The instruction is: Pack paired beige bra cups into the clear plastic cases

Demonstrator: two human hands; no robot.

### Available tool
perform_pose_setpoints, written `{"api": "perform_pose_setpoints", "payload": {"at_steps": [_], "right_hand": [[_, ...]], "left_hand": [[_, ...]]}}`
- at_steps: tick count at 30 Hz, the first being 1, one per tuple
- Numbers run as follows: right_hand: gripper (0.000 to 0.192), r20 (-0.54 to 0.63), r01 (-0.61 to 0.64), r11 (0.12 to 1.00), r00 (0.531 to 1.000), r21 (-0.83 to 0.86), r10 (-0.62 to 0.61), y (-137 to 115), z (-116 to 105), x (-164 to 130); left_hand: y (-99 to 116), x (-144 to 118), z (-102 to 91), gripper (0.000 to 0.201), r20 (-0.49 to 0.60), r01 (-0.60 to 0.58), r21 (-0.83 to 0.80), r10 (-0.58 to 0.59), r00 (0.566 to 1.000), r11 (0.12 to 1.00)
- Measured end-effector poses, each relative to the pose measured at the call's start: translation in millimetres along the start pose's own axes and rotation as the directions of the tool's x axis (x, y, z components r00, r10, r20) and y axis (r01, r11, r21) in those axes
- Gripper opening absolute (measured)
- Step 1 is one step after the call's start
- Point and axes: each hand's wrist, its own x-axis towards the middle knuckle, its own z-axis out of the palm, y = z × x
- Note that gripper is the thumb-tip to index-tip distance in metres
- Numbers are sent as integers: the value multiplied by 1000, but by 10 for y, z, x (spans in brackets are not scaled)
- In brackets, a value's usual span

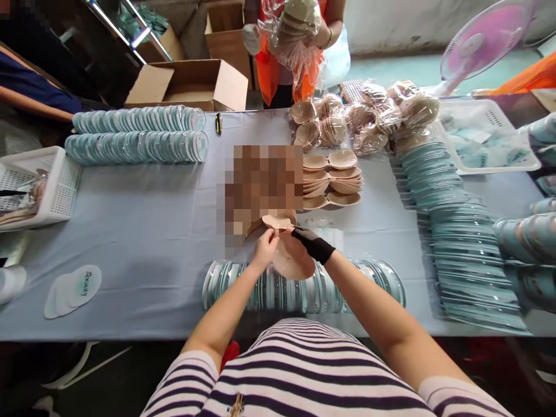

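A beige stick-on bra [293, 258] is between my two hands over the middle of the table, one cup toward me and the other farther off. My left hand [266, 246] pinches it near the joint between the cups. On the other side my right hand [309, 238], in a black fingerless glove or wrist cover, grips its edge, the fingers partly hidden. Right behind it lie stacked beige bras [332, 180]. Below my forearms runs a row of round clear cases [260, 288] with teal inserts. A pixelated patch hides what is left of the stack.
Two rows of round cases [139, 146] line the back left; more cases [471, 260] stand at right. Bagged cups [321, 130], white baskets [56, 185] and round cards [82, 286] are on the table [143, 231]. A co-worker [291, 52] holds bagged cups opposite, near a pink fan [482, 46].
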Motion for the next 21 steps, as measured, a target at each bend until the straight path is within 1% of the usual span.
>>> {"api": "perform_pose_setpoints", "payload": {"at_steps": [1, 2, 3, 5, 6, 7, 8, 9, 10, 11, 12, 13, 14, 15, 16, 17, 18, 19, 21], "right_hand": [[31, 44, 50, 996, 998, -71, -47, -64, -91, 4], [27, 111, 99, 977, 991, -188, -79, -136, -181, -8], [24, 190, 145, 936, 978, -322, -86, -215, -264, -41], [20, 339, 226, 820, 940, -526, -42, -385, -387, -175], [18, 404, 267, 776, 915, -571, -18, -474, -419, -272], [16, 454, 304, 754, 891, -583, -9, -566, -431, -384], [13, 494, 335, 751, 869, -569, -13, -660, -427, -504], [12, 532, 365, 749, 846, -554, -19, -757, -412, -625], [12, 579, 401, 731, 815, -551, -11, -853, -395, -743], [13, 629, 447, 698, 777, -560, 6, -946, -383, -854], [13, 671, 496, 648, 741, -578, 31, -1028, -384, -956], [12, 699, 541, 589, 713, -600, 57, -1095, -399, -1048], [11, 711, 574, 534, 700, -620, 74, -1142, -429, -1133], [11, 710, 591, 499, 700, -634, 74, -1164, -471, -1210], [12, 704, 593, 493, 708, -637, 58, -1163, -517, -1282], [14, 699, 589, 504, 714, -631, 41, -1142, -562, -1349], [15, 701, 589, 522, 713, -617, 24, -1106, -599, -1412], [16, 705, 593, 535, 709, -603, 8, -1061, -625, -1470], [17, 708, 603, 526, 707, -600, -4, -966, -638, -1570]], "left_hand": [[75, -135, 12, 20, 14, -15, 80, 14, 1000, 997], [170, -267, -5, 21, 46, -32, 160, 25, 999, 987], [283, -391, -48, 24, 75, -50, 235, 34, 997, 971], [549, -607, -179, 35, 68, -110, 346, 92, 993, 932], [691, -694, -247, 37, 50, -164, 379, 157, 986, 911], [830, -766, -302, 36, 40, -234, 395, 238, 971, 888], [956, -824, -338, 38, 65, -310, 396, 310, 948, 864], [1064, -872, -349, 43, 145, -382, 379, 354, 924, 843], [1146, -917, -338, 49, 272, -434, 343, 354, 895, 833], [1201, -966, -306, 49, 415, -450, 297, 310, 855, 842], [1229, -1024, -258, 42, 536, -424, 254, 238, 810, 869], [1235, -1095, -202, 34, 615, -366, 225, 159, 773, 903], [1223, -1177, -141, 30, 646, -289, 214, 87, 759, 933], [1202, -1266, -82, 30, 639, -209, 211, 27, 769, 955], [1178, -1355, -27, 31, 609, -138, 204, -15, 793, 969], [1154, -1438, 22, 30, 569, -91, 191, -34, 821, 977], [1133, -1508, 64, 28, 533, -74, 177, -32, 845, 981], [1116, -1562, 100, 25, 507, -81, 166, -15, 862, 983], [1090, -1630, 159, 22, 500, -102, 140, 19, 866, 985]]}}
